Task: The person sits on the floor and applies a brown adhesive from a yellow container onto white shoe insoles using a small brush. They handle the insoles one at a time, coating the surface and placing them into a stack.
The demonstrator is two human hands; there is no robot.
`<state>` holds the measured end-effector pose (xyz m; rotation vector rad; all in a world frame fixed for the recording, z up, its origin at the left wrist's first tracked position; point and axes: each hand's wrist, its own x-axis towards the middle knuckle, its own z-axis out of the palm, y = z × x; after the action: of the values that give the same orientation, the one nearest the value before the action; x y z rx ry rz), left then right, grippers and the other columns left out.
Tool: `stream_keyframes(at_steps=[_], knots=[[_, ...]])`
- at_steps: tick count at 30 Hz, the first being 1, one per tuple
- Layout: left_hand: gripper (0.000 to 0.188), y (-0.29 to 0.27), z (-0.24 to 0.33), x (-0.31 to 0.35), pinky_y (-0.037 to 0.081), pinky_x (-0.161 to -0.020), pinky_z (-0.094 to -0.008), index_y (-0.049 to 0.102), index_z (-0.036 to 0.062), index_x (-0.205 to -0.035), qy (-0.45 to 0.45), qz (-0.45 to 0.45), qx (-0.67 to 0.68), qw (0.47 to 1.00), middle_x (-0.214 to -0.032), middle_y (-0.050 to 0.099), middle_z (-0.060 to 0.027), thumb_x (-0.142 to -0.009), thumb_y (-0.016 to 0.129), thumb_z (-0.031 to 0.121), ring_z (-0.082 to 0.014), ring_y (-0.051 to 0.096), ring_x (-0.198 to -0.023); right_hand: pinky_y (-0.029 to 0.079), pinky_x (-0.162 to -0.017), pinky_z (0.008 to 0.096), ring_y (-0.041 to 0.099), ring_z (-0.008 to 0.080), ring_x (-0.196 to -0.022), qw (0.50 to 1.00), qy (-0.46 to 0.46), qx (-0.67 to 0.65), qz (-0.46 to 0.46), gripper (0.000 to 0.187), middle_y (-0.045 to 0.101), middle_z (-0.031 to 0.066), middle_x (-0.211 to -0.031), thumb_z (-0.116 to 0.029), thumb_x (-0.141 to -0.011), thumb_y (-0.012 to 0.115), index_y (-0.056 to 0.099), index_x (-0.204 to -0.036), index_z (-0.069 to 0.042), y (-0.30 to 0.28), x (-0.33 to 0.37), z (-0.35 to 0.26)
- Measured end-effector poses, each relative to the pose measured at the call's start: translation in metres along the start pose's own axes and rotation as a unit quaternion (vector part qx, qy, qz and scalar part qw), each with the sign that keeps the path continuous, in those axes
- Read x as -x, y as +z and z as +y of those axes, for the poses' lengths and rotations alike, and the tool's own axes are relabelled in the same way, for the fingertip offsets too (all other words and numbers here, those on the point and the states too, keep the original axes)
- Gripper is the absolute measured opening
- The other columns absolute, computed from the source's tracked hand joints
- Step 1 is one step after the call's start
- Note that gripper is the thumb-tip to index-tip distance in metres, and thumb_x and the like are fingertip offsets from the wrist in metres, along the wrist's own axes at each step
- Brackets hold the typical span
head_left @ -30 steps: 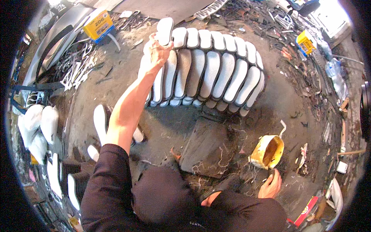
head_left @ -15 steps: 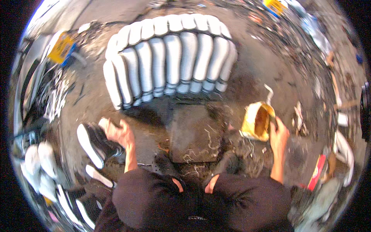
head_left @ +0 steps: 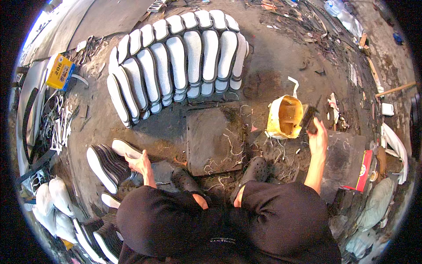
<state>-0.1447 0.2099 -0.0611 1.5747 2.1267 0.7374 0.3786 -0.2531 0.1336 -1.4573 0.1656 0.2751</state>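
Observation:
My left hand [head_left: 140, 164] is closed round the near end of a pale-topped shoe sole [head_left: 125, 148], beside a stack of dark soles with white faces [head_left: 104, 167]. In my right hand [head_left: 318, 133] is a dark, blocky brush [head_left: 310, 117]; the fingers partly cover it. The brush is at the right rim of a cut-open yellow tub [head_left: 276, 115], whose inside is stained brown. Farther off, rows of overlapping soles [head_left: 179, 61] lie on the ground with their white faces up.
A dark flat board [head_left: 214, 143] lies before my feet, strewn with pale strips. At the left are a yellow and blue box [head_left: 60, 72], white scraps [head_left: 63, 119] and more soles [head_left: 105, 237]. A red box [head_left: 362, 171] and white bags are at the right.
My left hand has closed on the sole at the stack. My right hand has brought the brush into sight at the tub's rim. The whole view has shifted slightly.

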Motion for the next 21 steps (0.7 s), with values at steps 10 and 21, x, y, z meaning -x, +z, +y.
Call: stream_keyframes(at_steps=[10,21], knots=[[0.088,-0.018,0.132,0.175,0.045,-0.114,-0.0598,0.061,0.0126,-0.152,0.423,-0.190,0.161,0.871,-0.146,0.054,-0.0243,-0.068,0.085,0.014,-0.0455,0.049,-0.136,0.056,-0.095,0.0302,0.073,0.0122,-0.105,0.938,-0.135,0.212,-0.238,0.035,0.081,0.0039,-0.120,-0.019,-0.106,0.076,0.075,-0.135,0.001,0.124,0.121,-0.065],[0.097,-0.021,0.102,0.217,0.047,-0.116,-0.0598,0.047,0.0206,-0.169,0.430,-0.458,-0.004,0.778,-0.154,0.044,-0.0303,-0.083,0.090,0.027,-0.0508,0.049,-0.136,0.061,-0.083,0.0498,0.079,0.0472,-0.097,0.816,-0.175,0.474,-0.281,0.034,0.077,0.0313,-0.102,-0.021,-0.096,0.077,0.076,-0.122,0.001,0.226,0.120,0.154]])
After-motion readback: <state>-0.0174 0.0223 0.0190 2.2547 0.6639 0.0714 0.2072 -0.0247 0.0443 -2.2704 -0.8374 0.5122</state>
